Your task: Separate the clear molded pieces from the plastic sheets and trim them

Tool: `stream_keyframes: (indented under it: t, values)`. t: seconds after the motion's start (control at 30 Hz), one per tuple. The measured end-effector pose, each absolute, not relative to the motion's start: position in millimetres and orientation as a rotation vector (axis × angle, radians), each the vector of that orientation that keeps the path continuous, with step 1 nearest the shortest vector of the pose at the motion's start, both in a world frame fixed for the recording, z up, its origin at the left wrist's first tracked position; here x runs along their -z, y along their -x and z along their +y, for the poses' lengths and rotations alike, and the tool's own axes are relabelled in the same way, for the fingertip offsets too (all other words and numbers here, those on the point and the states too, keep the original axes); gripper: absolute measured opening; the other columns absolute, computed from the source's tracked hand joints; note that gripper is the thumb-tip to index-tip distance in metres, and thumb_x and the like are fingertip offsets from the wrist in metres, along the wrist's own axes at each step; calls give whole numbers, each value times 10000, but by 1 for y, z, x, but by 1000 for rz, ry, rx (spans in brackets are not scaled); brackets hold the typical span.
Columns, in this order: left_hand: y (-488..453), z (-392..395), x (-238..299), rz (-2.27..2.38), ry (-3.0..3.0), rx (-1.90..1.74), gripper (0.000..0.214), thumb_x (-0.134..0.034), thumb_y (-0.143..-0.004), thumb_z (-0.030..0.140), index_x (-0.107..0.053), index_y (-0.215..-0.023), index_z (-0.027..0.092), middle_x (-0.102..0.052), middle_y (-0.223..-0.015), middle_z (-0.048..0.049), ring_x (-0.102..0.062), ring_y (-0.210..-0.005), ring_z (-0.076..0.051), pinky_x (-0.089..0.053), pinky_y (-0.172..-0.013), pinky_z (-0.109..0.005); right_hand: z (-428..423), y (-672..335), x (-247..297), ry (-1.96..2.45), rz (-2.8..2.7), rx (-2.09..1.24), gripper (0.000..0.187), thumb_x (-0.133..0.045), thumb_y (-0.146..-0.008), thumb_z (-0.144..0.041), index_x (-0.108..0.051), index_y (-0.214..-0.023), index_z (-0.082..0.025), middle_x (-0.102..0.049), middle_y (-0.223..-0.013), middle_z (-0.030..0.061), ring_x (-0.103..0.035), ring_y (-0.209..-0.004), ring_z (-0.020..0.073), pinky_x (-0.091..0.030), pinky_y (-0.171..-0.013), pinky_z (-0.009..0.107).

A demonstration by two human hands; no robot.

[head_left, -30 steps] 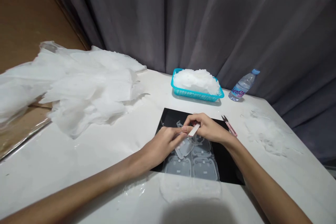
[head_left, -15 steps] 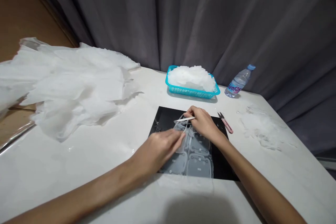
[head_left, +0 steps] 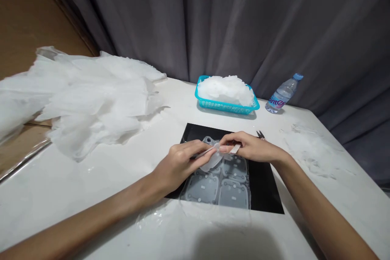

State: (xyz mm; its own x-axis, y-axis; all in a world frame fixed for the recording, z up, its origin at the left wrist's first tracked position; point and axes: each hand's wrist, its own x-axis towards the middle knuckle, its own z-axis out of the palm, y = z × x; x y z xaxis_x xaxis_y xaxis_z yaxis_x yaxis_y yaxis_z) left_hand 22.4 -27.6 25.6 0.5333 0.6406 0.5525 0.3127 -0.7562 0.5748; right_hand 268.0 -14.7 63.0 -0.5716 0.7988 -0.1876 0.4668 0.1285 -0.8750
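A translucent moulded sheet of several joined pieces (head_left: 222, 187) lies on a black mat (head_left: 265, 187) on the white table. My left hand (head_left: 179, 164) is closed, pinching one translucent piece (head_left: 212, 161) lifted at the sheet's upper left. My right hand (head_left: 251, 148) is closed on a small whitish tool (head_left: 234, 149), its fingertips meeting the left hand's at that piece.
A teal basket (head_left: 227, 107) heaped with white pieces stands behind the mat. A water bottle (head_left: 282, 95) lies at the back right. Pink snips (head_left: 260, 134) peek out beyond my right hand. Crumpled white sheets (head_left: 88, 97) fill the left; white scraps (head_left: 310, 150) lie right.
My left hand has come back up to the sheet and pinched a piece. My right hand has shifted slightly right and lower, with the tool turned toward the left hand.
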Motion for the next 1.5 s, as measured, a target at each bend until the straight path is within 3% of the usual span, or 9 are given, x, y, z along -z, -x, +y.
stream_keyframes:
  t: [0.17, 0.47, 0.9, 1.2, 1.33, 1.5]
  values:
    - [-21, -24, -24, 781, -2403, -1169, 58, -668, -992, 166, -713, -958, 153, -754, -820, -3, -677, -655, -99, -519, -635, -196, -11, -270, -59, 1174, -1906, -1437, 299, -737, -905, -452, -733, -845, -159, -651, -787, 10, -533, -729, 144, -433, -698, 276]
    - [-22, -25, -28, 685, -2623, -1401, 26, -677, -982, 160, -689, -997, 177, -747, -773, 1, -666, -609, -103, -552, -612, -210, -11, -273, -58, 1134, -1870, -1446, 303, -758, -892, -477, -765, -879, -175, -649, -789, 14, -535, -730, 150, -433, -685, 278]
    - [-20, -26, -29, 616, -2544, -1390, 126, -737, -935, 119, -647, -1001, 177, -707, -772, 11, -658, -642, -109, -528, -607, -219, -12, -275, -61, 1061, -1890, -1381, 240, -749, -907, -428, -762, -891, -189, -688, -850, 36, -574, -765, 170, -453, -690, 294]
    - [-19, -26, -26, 560, -2546, -1393, 130, -703, -961, 158, -635, -1058, 211, -713, -788, 11, -648, -637, -124, -539, -608, -246, -11, -279, -60, 1046, -1935, -1354, 262, -757, -900, -463, -769, -927, -203, -643, -811, 12, -465, -661, 135, -377, -617, 279]
    - [-21, -26, -27, 669, -2440, -1281, 112, -724, -959, 188, -653, -1045, 194, -726, -843, -1, -672, -708, -123, -547, -679, -246, -12, -276, -61, 1045, -1923, -1364, 239, -742, -912, -435, -761, -914, -196, -649, -800, 7, -495, -674, 139, -389, -634, 280]
    - [-25, -18, -22, 878, -1947, -792, 205, -642, -1012, 399, -695, -1059, 207, -765, -960, -24, -721, -855, -171, -556, -763, -285, -11, -265, -50, 1107, -2001, -1239, 204, -697, -954, -379, -746, -895, -190, -681, -818, 14, -575, -736, 167, -439, -709, 300]
